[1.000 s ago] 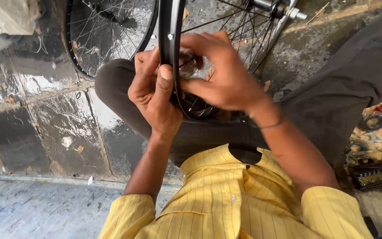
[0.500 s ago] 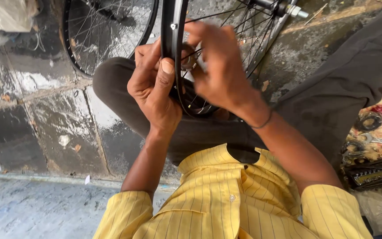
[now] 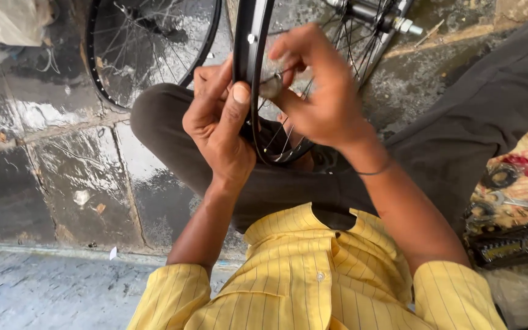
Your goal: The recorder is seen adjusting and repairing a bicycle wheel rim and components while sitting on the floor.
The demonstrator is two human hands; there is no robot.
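- My left hand (image 3: 218, 125) and right hand (image 3: 316, 91) crowd the black rim (image 3: 249, 55), so little room is left there.
- Thin spokes (image 3: 279, 137) block the way through the wheel.
- A 2nd wheel (image 3: 154, 49) stands close on the left.
- The wet stone floor (image 3: 50, 177) lower left is open.
- A patterned cloth with metal parts (image 3: 514, 195) fills the right side.

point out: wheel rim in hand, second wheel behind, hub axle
wheel rim (image 3: 249, 36), head view, black outer band above the thumb.
second wheel (image 3: 206, 46), head view, right arc of its rim.
hub axle (image 3: 407, 25), head view, threaded end nut.

Black spoked bicycle wheel rim (image 3: 247, 36) stands upright edge-on over the lap.
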